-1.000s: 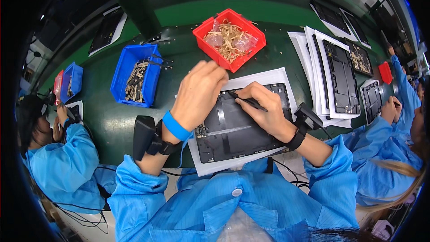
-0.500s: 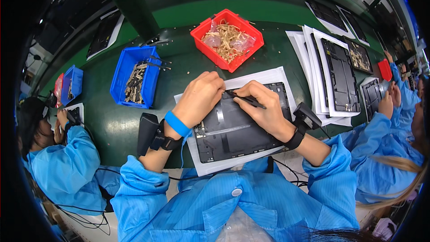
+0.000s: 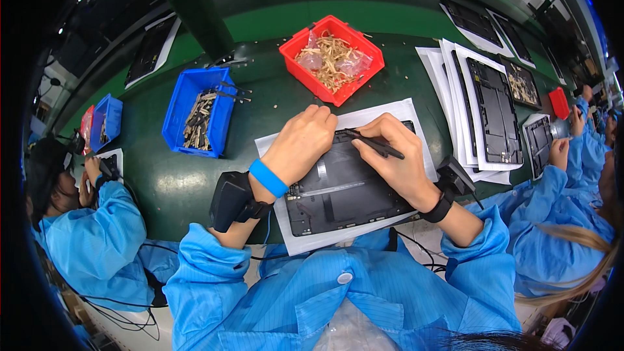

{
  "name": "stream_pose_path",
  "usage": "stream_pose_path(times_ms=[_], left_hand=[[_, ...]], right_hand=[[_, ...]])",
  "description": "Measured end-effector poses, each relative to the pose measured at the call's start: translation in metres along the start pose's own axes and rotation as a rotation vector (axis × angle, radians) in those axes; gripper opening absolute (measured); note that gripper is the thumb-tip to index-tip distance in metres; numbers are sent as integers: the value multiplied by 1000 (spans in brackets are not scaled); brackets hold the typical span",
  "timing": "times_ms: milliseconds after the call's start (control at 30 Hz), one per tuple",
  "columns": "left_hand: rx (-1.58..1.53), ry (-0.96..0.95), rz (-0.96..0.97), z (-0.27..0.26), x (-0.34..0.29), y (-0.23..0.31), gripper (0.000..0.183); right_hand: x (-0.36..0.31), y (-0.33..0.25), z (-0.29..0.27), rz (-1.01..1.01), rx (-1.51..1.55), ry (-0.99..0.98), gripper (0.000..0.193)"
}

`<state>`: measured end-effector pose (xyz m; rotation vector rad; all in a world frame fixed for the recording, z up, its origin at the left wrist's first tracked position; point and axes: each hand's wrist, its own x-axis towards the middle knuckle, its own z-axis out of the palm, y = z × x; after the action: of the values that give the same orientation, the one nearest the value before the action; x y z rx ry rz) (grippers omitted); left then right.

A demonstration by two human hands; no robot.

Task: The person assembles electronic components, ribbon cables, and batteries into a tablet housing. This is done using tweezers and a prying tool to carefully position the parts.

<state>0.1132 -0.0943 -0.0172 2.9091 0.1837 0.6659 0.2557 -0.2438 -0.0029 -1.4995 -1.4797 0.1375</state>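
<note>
A flat black device panel (image 3: 351, 205), like the open inside of a tablet or laptop, lies on a white sheet (image 3: 296, 245) before me. My right hand (image 3: 396, 156) pinches slim black tweezers (image 3: 388, 149), their tip at the panel's far edge. Just left of that tip, my left hand (image 3: 302, 146) rests over the panel's far left corner with its fingers curled down. Its fingertips are hidden, so what they hold, if anything, does not show. A blue band circles the left wrist.
Beyond the panel stands a red bin (image 3: 338, 97) of tan strips and clear plastic. A blue bin (image 3: 170, 133) with small parts is at left. Stacked panels on white sheets (image 3: 429, 68) lie at right. Co-workers in blue sit on both sides.
Both hands have shifted slightly right along the panel's far edge, the tweezers moving with the right hand. The left hand now covers more of the panel's far left corner.
</note>
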Motion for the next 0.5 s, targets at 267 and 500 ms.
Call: stream_pose_path(times_ms=[267,500], left_hand=[[-192,306,-297,-29,-31,2,9],[56,158,-238,-18,-57,36,31]], right_hand=[[3,-9,-1,-141,-411,-375,39],[6,-1,11,-146,-520,-461,50]])
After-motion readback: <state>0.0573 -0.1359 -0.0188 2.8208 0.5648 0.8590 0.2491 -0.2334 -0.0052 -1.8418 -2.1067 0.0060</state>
